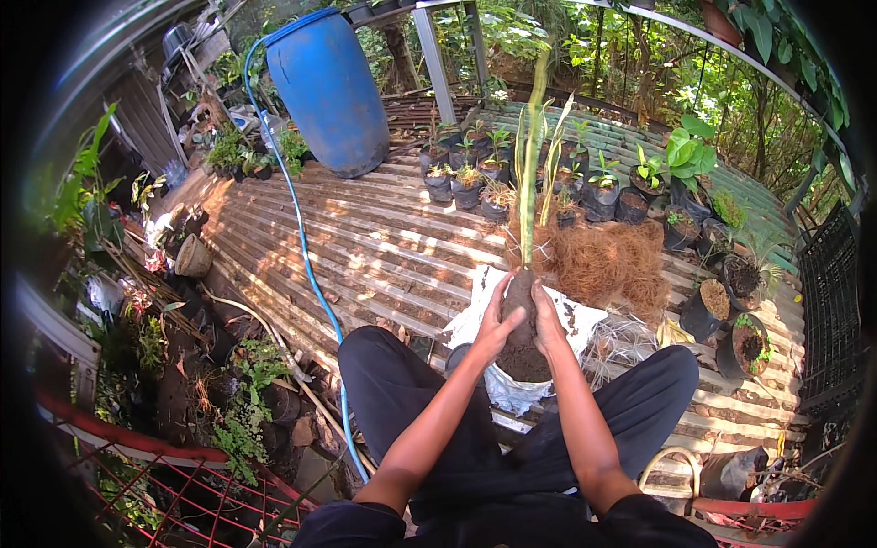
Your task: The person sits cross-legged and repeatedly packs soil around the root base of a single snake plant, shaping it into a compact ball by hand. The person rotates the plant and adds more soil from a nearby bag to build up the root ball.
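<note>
Head view, soil-caked plant base between left hand and right hand, both clasping it

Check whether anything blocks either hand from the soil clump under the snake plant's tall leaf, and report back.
Nothing visible does. The left hand and right hand cup the soil clump directly, from opposite sides. The white sack spreads around and below, not between.

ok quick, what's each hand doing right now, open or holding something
Left hand: holding the left side of the soil clump at the base of the tall plant.
Right hand: holding the right side of the same soil clump.
</note>
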The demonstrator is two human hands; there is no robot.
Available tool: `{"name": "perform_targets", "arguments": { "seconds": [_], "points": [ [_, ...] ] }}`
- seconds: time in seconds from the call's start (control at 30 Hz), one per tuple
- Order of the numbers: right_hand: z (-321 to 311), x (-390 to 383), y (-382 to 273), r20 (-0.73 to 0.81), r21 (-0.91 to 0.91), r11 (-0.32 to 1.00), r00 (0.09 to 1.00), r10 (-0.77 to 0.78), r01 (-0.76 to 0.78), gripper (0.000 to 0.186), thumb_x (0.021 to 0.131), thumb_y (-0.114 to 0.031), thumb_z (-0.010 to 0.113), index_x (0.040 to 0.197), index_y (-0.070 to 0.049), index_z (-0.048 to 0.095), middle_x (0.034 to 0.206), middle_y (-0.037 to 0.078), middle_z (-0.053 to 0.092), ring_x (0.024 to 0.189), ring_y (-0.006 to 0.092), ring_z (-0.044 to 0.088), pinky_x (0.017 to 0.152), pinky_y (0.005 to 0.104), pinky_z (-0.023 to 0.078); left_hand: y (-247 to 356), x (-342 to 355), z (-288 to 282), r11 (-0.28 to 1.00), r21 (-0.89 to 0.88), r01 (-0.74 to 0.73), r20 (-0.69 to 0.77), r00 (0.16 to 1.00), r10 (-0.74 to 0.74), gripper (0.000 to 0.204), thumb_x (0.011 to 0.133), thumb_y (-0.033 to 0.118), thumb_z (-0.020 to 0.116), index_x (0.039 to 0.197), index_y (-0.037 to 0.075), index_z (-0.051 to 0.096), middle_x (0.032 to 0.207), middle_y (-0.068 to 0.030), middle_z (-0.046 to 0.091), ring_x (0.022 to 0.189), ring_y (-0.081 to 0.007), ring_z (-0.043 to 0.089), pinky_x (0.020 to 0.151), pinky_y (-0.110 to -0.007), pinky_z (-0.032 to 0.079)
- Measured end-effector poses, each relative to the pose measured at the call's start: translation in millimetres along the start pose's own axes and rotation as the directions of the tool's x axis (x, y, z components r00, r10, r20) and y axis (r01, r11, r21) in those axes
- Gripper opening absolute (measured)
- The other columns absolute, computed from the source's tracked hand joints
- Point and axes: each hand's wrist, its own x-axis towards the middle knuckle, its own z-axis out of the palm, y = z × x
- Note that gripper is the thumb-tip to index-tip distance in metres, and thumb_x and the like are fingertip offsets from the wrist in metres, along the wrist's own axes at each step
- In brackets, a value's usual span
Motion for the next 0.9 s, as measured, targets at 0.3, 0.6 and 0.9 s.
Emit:
{"name": "perform_targets", "arguments": {
  "seconds": [0.3,0.6,0.9],
  "points": [
    [9.8,-11.6,17.2,-0.032,0.237,0.966,0.992,0.119,-0.108,0.032,0.079,-0.015,0.077,0.105,0.000,0.065,0.093,0.010,0.071,0.085,0.0192,0.068,0.082,0.0342,0.054,-26.7,-1.2,11.9,0.968,-0.200,0.152,-0.539,0.808,-0.239,0.070,0.100,0.055,0.046,0.146,0.003,0.035,0.133,-0.0102,0.047,0.117,-0.0191,0.046,0.101,-0.033,0.036],
    [13.1,-6.3,-8.6,-0.112,0.178,0.983,0.994,-0.012,0.032,0.051,0.084,-0.034,0.079,0.116,0.001,0.062,0.115,0.012,0.068,0.103,0.0216,0.067,0.091,0.0356,0.053,5.5,4.5,4.4,0.662,-0.616,0.428,-0.171,0.747,-0.643,0.077,0.094,0.071,0.041,0.130,0.004,0.054,0.119,-0.0131,0.061,0.113,-0.0236,0.059,0.099,-0.040,0.047],
    [7.2,-11.6,-19.3,-0.066,0.225,0.974,0.998,-0.006,0.021,0.038,0.088,-0.030,0.077,0.105,-0.001,0.061,0.091,0.012,0.071,0.080,0.0199,0.069,0.074,0.0330,0.056,-27.0,-5.1,13.6,0.589,-0.689,0.424,-0.111,0.741,-0.663,0.073,0.093,0.072,0.041,0.116,0.006,0.061,0.126,-0.0122,0.061,0.118,-0.0231,0.058,0.103,-0.039,0.043]
  ]
}}
